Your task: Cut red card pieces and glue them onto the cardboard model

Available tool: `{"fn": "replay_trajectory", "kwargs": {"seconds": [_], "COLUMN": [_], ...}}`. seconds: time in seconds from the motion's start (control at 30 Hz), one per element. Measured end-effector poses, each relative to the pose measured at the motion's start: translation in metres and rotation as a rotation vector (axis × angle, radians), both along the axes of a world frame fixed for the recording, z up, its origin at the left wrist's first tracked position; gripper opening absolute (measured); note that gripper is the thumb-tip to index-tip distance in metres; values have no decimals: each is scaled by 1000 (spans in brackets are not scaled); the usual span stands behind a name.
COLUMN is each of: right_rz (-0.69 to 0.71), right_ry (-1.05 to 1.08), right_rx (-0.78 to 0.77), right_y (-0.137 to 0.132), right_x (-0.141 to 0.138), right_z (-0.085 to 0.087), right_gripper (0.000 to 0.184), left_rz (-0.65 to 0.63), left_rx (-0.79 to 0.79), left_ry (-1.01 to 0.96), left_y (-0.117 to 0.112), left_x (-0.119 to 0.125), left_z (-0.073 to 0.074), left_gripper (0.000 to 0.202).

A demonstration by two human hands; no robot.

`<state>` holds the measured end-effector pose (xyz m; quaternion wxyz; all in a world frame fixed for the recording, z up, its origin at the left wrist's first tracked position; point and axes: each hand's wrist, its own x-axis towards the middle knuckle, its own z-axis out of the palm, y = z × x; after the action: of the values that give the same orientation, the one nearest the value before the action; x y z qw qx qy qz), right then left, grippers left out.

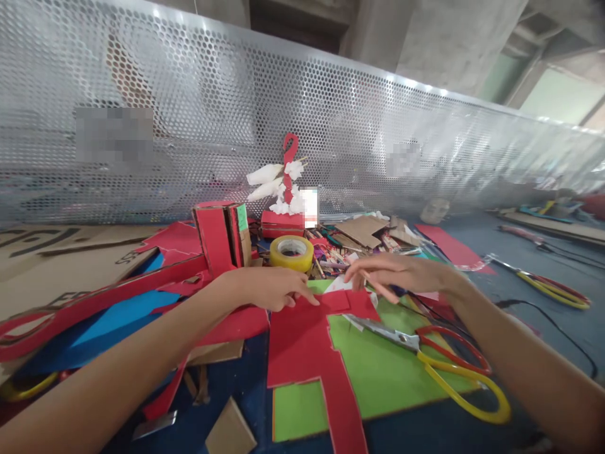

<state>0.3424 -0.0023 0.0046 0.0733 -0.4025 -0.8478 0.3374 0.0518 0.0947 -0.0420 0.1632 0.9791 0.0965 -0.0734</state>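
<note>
My left hand (pixel 281 289) presses a stretched index finger on the red paper sheet (pixel 297 347); its other fingers are partly curled and hold nothing visible. A small red rectangle (pixel 336 302) lies on that sheet, just right of the fingertip. My right hand (pixel 401 272) is over the sheet's upper right corner, fingers closed around a thin pencil-like stick, partly hidden. Under the red sheet lies a green board (pixel 392 378). Scissors (pixel 416 343) with one red and one yellow handle rest on the board, blades slightly under my right hand.
Behind my hands are a yellow tape roll (pixel 292 253), a red cardboard box shape (pixel 215 236) and a red stand with white flowers (pixel 283 224). Cardboard scraps (pixel 363 228) lie beyond. A second pair of scissors (pixel 553 289) is at right. A perforated metal screen (pixel 212 126) borders the table.
</note>
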Motion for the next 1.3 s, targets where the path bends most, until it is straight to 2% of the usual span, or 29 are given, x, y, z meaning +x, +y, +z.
{"fn": "replay_trajectory", "kwargs": {"seconds": [0.13,0.23,0.37,0.53,0.83,1.1,1.3], "right_rz": [-68,-95,-61,3,-86,-115,-122], "right_ry": [-224,-235,-270,-273,-350,-344,-318], "right_rx": [258,343,356,408,398,353,383], "right_y": [-1,1,10,22,26,22,22], "right_x": [-17,-35,-46,-42,-40,-38,-37], "right_z": [-12,-24,-38,-47,-43,-39,-42], "right_gripper": [33,23,17,19,15,24,25], "left_rz": [-6,-10,-7,2,16,37,36], "left_rx": [26,31,51,47,52,31,33], "left_ry": [-20,-21,-2,12,-6,-11,-13], "left_y": [-4,-4,-1,1,0,-1,-1], "left_x": [1,2,1,-1,-1,-1,-1], "left_z": [3,3,-1,-5,-6,-4,-4], "left_gripper": [63,63,62,64,61,59,58]}}
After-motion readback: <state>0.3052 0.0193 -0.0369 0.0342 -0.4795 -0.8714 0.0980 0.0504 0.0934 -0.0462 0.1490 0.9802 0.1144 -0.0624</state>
